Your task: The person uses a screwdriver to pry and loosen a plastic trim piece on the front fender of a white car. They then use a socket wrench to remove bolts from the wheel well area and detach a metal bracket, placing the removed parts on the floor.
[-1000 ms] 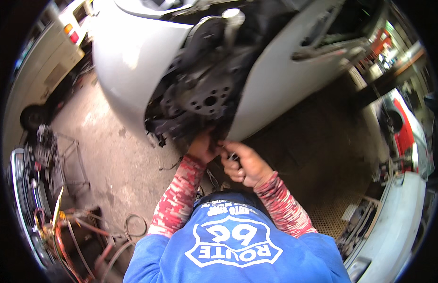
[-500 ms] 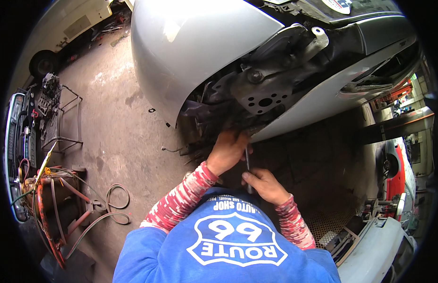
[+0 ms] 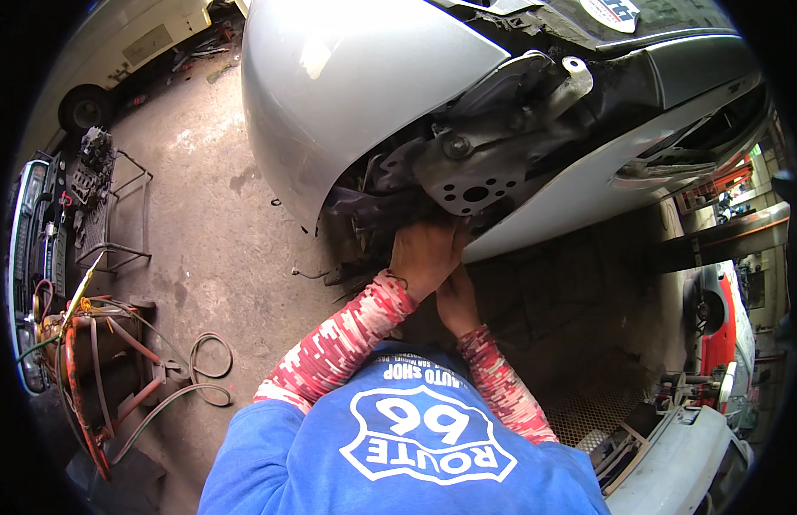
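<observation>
A silver car with its front corner stripped shows a bare metal bracket [image 3: 467, 176] with holes, and dark parts under the fender [image 3: 347, 94]. My left hand [image 3: 426, 253] reaches up into the dark gap just below that bracket, back of the hand toward me, fingertips hidden inside. My right hand [image 3: 456, 300] sits directly under the left one, partly covered by it, with its fingers also out of sight. Both arms wear red patterned sleeves. I see no tool in either hand.
A red cart [image 3: 90, 360] with hoses [image 3: 201, 378] stands on the concrete at the left, beside a metal rack of parts [image 3: 98, 197]. A white vehicle [image 3: 115, 51] is at the top left. A loose white bumper [image 3: 682, 455] and a red car [image 3: 724, 318] lie right.
Both hands have moved up into the gap under the bracket, the left now over the right. The thin tool seen in the right hand earlier is out of sight. My view has shifted closer.
</observation>
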`<state>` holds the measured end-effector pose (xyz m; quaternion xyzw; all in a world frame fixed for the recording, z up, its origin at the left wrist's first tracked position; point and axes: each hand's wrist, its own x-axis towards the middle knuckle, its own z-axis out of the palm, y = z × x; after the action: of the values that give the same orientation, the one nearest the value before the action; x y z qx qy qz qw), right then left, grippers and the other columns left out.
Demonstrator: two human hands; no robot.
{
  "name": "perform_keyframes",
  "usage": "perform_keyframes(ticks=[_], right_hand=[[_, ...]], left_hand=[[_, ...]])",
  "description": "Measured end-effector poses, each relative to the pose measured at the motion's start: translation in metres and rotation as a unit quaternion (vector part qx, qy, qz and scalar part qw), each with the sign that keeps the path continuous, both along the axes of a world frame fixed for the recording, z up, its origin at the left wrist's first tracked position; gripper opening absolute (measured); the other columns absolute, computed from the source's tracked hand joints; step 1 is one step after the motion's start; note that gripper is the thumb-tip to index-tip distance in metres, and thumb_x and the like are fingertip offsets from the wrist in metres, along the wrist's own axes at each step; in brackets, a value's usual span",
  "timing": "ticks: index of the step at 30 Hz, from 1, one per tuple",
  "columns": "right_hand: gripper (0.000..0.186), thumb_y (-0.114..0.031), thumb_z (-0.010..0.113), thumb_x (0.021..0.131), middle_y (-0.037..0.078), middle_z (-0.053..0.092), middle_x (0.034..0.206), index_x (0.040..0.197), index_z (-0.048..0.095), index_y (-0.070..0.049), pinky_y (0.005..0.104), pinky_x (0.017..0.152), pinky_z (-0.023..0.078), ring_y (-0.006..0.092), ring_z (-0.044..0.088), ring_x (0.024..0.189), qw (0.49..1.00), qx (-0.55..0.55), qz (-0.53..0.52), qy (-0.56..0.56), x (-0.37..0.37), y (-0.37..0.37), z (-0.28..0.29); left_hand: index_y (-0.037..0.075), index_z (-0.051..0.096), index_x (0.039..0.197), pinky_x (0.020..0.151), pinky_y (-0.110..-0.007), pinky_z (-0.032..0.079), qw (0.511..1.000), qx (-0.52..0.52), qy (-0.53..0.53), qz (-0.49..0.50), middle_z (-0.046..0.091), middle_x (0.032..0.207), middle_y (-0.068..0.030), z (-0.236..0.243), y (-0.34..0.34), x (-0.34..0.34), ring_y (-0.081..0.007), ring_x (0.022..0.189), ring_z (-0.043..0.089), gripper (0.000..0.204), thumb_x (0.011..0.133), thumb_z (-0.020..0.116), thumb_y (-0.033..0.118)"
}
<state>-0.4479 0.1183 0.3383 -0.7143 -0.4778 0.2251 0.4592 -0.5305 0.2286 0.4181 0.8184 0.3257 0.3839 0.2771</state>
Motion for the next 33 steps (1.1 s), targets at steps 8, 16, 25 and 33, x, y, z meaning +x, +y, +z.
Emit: perform_keyframes(ticks=[8,16,25,33], right_hand=[[0.025,-0.020,0.052,0.100,0.019,0.061,0.102,0.108,0.057,0.003,0.0398,0.084,0.046,0.0354,0.059,0.094,0.992,0.121,-0.027,-0.015,-0.010,0.026,-0.022],[0.037,-0.037,0.057,0.101,-0.002,0.053,0.067,0.078,0.057,-0.007,0.0237,0.052,0.035,0.0047,0.046,0.058,0.940,-0.028,-0.009,0.341,-0.018,-0.022,0.028],[0.060,-0.053,0.041,0.103,0.001,0.044,0.060,0.062,0.048,-0.010,0.0255,0.046,0.033,0.0105,0.040,0.051,0.717,0.028,0.217,0.662,-0.019,-0.022,0.078],[0.046,-0.037,0.044,0.104,0.001,0.048,0.063,0.069,0.052,-0.008,0.0243,0.046,0.033,0.0106,0.042,0.052,0.773,-0.023,0.201,0.601,-0.004,-0.016,0.091]], left_hand=[[0.003,0.071,0.090,0.057,-0.046,0.052,0.999,-0.023,-0.011,0.048,0.066,0.074,-0.0197,-0.016,0.011,0.003,-0.0396,0.064,0.065,0.021,0.091,0.065,0.024],[-0.001,0.069,0.091,0.046,-0.029,0.050,0.954,-0.244,-0.144,-0.097,0.062,0.062,-0.0095,-0.024,0.020,-0.002,-0.0159,0.050,0.066,0.026,0.097,0.062,0.024],[0.005,0.069,0.099,0.066,-0.043,0.053,0.889,-0.419,-0.133,-0.125,0.068,0.087,-0.0140,0.000,0.014,-0.005,-0.0305,0.076,0.067,0.021,0.083,0.068,0.019],[0.003,0.065,0.112,0.080,-0.042,0.053,0.993,0.065,-0.014,-0.093,0.069,0.096,-0.0187,-0.023,0.018,0.002,-0.0360,0.087,0.066,0.024,0.097,0.048,0.012]])
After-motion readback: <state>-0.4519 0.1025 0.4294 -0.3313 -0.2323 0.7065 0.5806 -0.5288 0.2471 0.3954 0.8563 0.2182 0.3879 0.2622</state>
